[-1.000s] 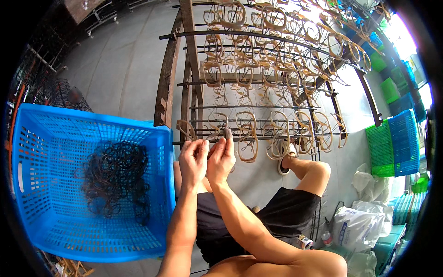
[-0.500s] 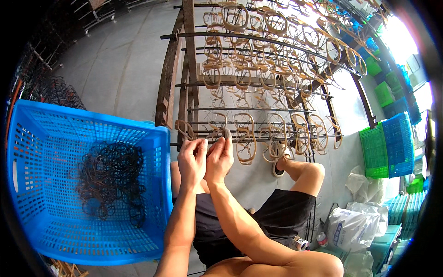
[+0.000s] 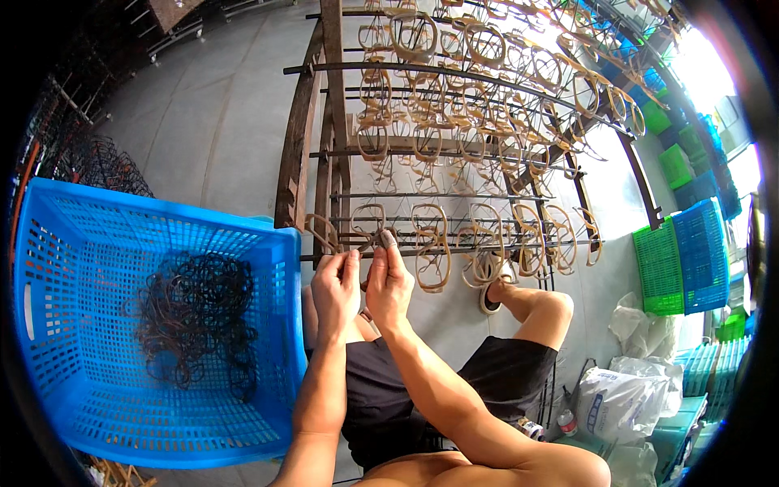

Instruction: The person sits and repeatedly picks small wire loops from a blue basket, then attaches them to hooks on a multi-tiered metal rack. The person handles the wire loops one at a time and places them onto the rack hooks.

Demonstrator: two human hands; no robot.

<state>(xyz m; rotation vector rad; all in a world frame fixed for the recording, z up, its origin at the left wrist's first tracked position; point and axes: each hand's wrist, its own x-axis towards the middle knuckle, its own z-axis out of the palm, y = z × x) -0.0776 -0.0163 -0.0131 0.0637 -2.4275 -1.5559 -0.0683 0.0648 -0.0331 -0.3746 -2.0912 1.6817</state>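
Note:
Both my hands are closed in a pinch at the left end of the rack's lowest rod (image 3: 471, 247). A tan spectacle frame (image 3: 369, 208) stands up at their fingertips, its lower part hidden by the fingers. My left hand (image 3: 337, 294) grips by its lower left side, close to another spectacle frame (image 3: 322, 234) at the rod's end. My right hand (image 3: 388, 286), with a grey cover on one fingertip, holds its lower right side. Several more frames hang along the rod to the right, the nearest being a tan spectacle frame (image 3: 431, 243).
A blue basket (image 3: 162, 213) to my left holds a tangle of dark thin loops (image 3: 199, 312). The wooden rack (image 3: 294, 154) carries several rods of spectacle frames ahead. Green and blue crates (image 3: 680, 264) and a white plastic bag (image 3: 617, 402) stand to the right.
My hands have moved slightly apart and lower, the right one shifting a little to the right. The spectacle frame between them, blurred before, now shows more of its outline.

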